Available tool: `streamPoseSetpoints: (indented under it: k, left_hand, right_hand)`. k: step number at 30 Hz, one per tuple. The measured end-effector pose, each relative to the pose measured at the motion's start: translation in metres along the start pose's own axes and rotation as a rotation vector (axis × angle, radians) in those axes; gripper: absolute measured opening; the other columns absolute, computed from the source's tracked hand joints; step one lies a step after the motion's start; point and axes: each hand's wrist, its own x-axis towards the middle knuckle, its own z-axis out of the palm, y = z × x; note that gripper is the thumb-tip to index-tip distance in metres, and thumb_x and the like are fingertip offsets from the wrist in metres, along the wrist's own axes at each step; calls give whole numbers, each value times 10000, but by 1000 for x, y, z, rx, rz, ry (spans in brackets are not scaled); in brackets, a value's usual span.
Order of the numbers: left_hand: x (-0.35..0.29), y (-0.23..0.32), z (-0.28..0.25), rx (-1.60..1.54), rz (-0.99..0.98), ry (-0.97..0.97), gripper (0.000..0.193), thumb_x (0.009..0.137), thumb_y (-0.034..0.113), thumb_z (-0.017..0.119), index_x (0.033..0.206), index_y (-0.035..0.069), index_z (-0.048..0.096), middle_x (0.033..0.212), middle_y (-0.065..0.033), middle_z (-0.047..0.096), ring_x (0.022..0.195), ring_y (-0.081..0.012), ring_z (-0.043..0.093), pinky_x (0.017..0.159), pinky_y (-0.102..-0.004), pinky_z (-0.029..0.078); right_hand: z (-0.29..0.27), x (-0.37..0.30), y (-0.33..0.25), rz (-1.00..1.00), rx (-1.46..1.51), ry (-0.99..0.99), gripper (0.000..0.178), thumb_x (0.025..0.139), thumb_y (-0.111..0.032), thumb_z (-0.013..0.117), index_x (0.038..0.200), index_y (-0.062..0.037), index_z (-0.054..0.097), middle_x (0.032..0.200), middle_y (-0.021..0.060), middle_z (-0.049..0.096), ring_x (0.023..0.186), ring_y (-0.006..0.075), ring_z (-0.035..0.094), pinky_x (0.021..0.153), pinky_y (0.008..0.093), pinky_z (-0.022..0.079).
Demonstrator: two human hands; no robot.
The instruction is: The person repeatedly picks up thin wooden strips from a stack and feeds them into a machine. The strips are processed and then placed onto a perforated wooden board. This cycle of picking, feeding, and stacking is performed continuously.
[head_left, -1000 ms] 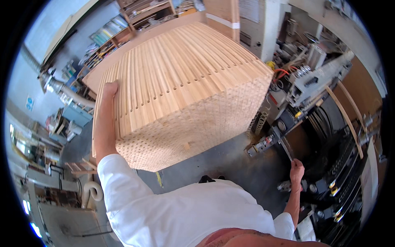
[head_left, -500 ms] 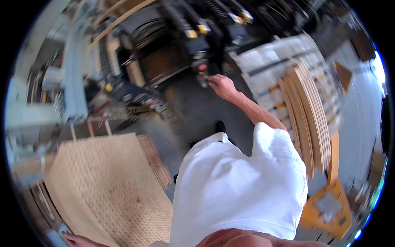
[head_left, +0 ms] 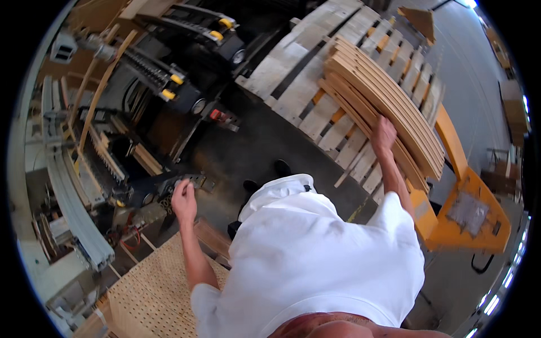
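My right hand [head_left: 384, 134] is over the long wooden boards [head_left: 389, 104] stacked on a pallet, its fingers curled down at the inner edge of the stack. Whether they grip a board is hidden. The boards are light brown, lie in two neighbouring piles and look curved in this view. On the other side, my left hand [head_left: 184, 200] is raised with loosely bent fingers and nothing visible in it. It appears in front of the end of a dark machine arm [head_left: 194, 181], above a perforated wooden block or stack [head_left: 152, 281].
The slatted wooden pallet [head_left: 307, 42] extends away from me. An orange pallet jack [head_left: 479, 217] stands at the right. Dark machine arms with yellow parts [head_left: 174, 87] and a red switch [head_left: 217, 115] fill the upper left. Long grey metal profiles [head_left: 76, 203] lie farther left.
I have turned right, toward the pallet. My right hand has left the red part on the machine and is now over the boards. My left hand has come forward from the lower left edge.
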Motion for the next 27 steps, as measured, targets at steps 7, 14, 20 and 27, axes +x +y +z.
streamPoseSetpoints:
  k: [7, 14, 20, 27]
  left_hand:
    - [123, -14, -18, 112, 63, 30, 281, 888, 242, 672, 1043, 9, 698, 904, -118, 723, 842, -203, 689, 773, -317, 524]
    - [303, -60, -111, 263, 11, 291, 378, 889, 258, 649, 1193, 34, 641, 1206, -172, 635, 1110, -322, 605, 961, -405, 474]
    - [459, -49, -189, 589, -52, 255, 584, 948, 326, 583, 1456, 106, 398, 1524, -139, 315, 1404, -356, 284, 1159, -465, 286]
    - [564, -50, -215, 733, -10, 221, 700, 933, 379, 601, 1521, 165, 288, 1549, -132, 242, 1440, -353, 171, 1159, -527, 208]
  right_hand:
    - [9, -19, 39, -36, 154, 54, 143, 872, -60, 532, 1001, -61, 593, 957, 159, 647, 936, 377, 604, 796, 478, 485]
    - [-63, 13, -90, -95, 302, 52, 332, 878, -8, 584, 1205, -63, 576, 1140, 151, 620, 1082, 350, 565, 933, 439, 459]
    - [-146, 43, -275, -168, 576, 68, 393, 867, 38, 615, 1249, -56, 616, 1154, 162, 613, 1070, 333, 589, 914, 395, 485]
    - [-214, 78, -436, -377, 597, -34, 371, 868, 46, 601, 1226, -50, 627, 1136, 150, 608, 1014, 327, 605, 856, 383, 504]
